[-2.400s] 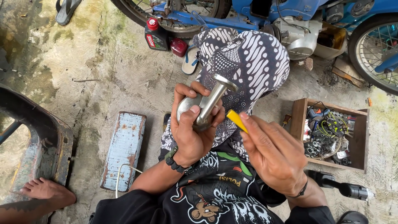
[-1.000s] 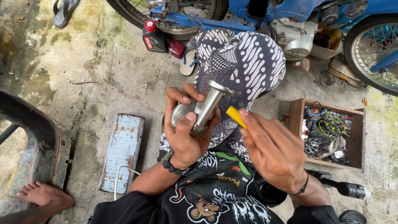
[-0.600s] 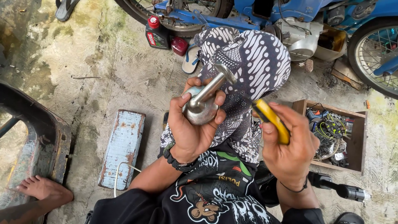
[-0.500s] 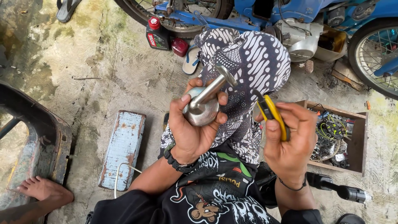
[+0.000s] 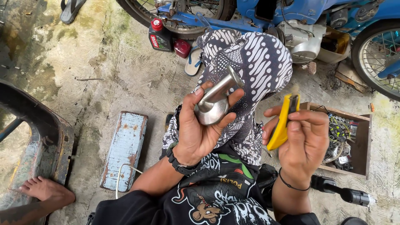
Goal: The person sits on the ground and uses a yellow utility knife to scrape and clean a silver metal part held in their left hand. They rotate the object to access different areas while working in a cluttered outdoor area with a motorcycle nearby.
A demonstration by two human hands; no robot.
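- Our left hand (image 5: 200,129) wraps the metal valve (image 5: 214,102) by its disc head over our lap; it looks hard, smooth, probably slippery, so the broad head grips best.
- Our right hand (image 5: 304,141) pinches a light yellow-handled tool (image 5: 283,123).
- Beyond sits a wooden parts box (image 5: 363,143).

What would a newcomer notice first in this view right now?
At centre, the left hand holds up a shiny metal part with a round head and a stem pointing up and right. Beside it, the right hand grips a yellow-handled tool upright. Behind them are black-and-white patterned cloth and a blue motorbike along the top; a wooden box of small parts is at right.
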